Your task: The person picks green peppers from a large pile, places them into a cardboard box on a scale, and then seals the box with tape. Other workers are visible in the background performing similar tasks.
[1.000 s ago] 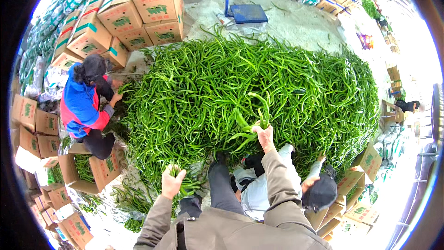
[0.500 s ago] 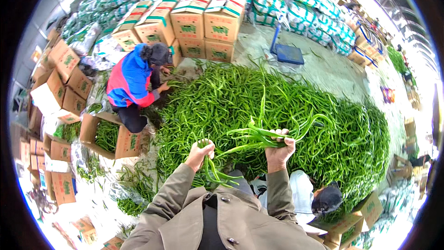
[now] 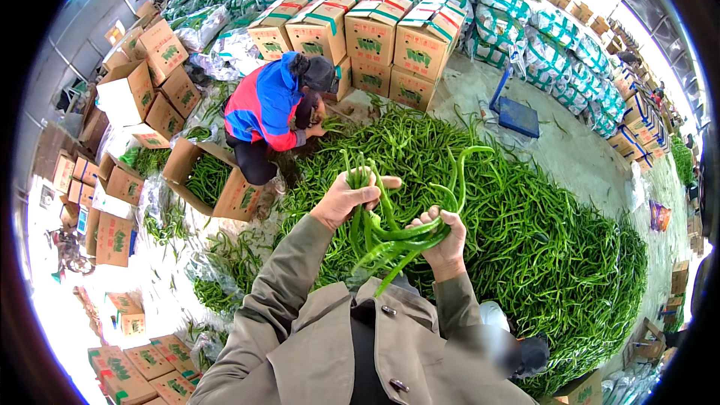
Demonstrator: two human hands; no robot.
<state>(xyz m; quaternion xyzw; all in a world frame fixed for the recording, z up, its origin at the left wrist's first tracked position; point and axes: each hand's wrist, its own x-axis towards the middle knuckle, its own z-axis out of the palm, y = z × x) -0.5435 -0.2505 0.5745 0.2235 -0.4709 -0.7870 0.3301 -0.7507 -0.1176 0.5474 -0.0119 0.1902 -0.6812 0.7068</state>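
Observation:
Long green chili peppers fill both of my hands above a wide loose pile of the same peppers [image 3: 540,270]. My left hand [image 3: 346,199] grips several upright and hanging peppers, with one finger sticking out to the right. Lower and to the right, my right hand [image 3: 444,246] is closed on a bunch of long, curving peppers [image 3: 409,234], which reach across toward the left hand. The two bunches overlap between my hands, partly hiding where each ends.
A co-worker in a blue-and-red jacket [image 3: 255,109] crouches beside an open carton [image 3: 240,195] of peppers. Another person's dark cap [image 3: 531,356] shows at lower right. Stacked cartons [image 3: 416,45], wrapped bags [image 3: 540,52] and a blue platform scale [image 3: 517,116] stand behind the pile.
My hands have come closer together, the left one rising higher than the right, so their bunches now overlap. The view has turned, shifting the surroundings rightward.

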